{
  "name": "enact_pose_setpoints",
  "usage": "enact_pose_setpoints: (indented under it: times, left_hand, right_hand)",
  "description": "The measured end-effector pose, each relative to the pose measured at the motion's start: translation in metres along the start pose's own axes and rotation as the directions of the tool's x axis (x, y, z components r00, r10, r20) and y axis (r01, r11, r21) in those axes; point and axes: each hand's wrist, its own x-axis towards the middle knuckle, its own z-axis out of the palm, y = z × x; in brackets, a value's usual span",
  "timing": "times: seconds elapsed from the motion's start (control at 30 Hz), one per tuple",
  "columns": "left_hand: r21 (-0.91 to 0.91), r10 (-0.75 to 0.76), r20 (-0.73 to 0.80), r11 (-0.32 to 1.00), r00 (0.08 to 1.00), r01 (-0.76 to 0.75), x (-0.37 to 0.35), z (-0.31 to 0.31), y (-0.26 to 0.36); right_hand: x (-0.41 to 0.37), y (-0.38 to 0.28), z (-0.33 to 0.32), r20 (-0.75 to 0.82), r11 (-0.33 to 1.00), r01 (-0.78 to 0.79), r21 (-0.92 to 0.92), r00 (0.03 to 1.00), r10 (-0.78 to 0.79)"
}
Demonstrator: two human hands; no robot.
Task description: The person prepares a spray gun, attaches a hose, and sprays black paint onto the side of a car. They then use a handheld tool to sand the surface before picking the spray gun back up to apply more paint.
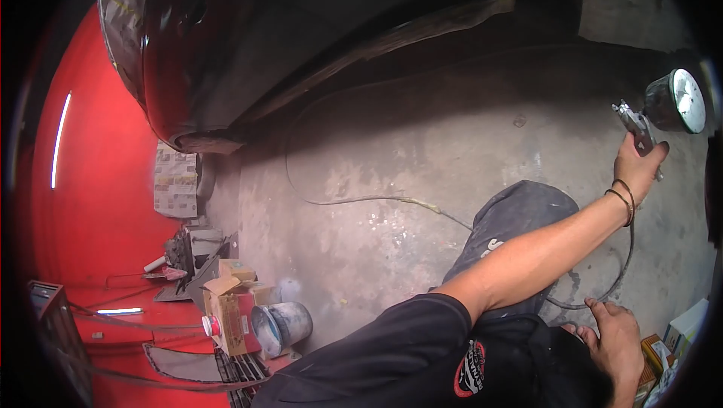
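My left hand [639, 163] is wrapped round a metal spray gun [637, 128] at the right, its arm stretched out across the view. A dark round cup [669, 102] with a pale lid adjoins the gun's far side. A thin hose [631, 250] hangs below that hand and curves back toward my leg. At the lower right, my right hand [619, 336] has its thumb and fingers apart, fingertips beside the hose; some of its fingers are hidden. Both hands are in front of my dark trouser leg and shirt or to their right.
A dark, glossy vehicle body [248, 39] fills the top. Another hose [361, 199] lies on the concrete floor [376, 257]. Cardboard boxes [224, 318], a bucket [285, 328] and loose parts stand at lower left by a red wall [98, 182]. More boxes [657, 355] are at lower right.
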Motion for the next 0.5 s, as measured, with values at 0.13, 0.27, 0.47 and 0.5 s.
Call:
enact_pose_setpoints:
  times: [0.13,0.27,0.47,0.5]
  left_hand:
    - [0.001,0.003,0.001,1.0,1.0,-0.003,-0.0003,-0.0007,0.002]
    - [-0.006,0.005,-0.004,1.0,1.0,-0.005,-0.0012,-0.0014,0.0032]
    - [0.031,0.009,-0.003,0.999,1.0,-0.009,-0.0016,-0.002,0.0039]
    - [0.017,0.005,0.003,1.0,1.0,-0.005,-0.0018,-0.0022,0.0042]
  right_hand:
    - [-0.0014,0.0021,0.0016,-0.035,0.999,0.043,0.014,0.999,-0.042]
    - [-0.0035,-0.0047,-0.0045,-0.012,1.0,0.005,0.026,1.0,-0.005]
    - [-0.0047,-0.0029,-0.005,-0.017,0.999,0.013,0.034,1.0,-0.012]
    - [-0.0047,-0.0028,-0.0052,-0.014,0.999,0.013,0.036,1.0,-0.012]
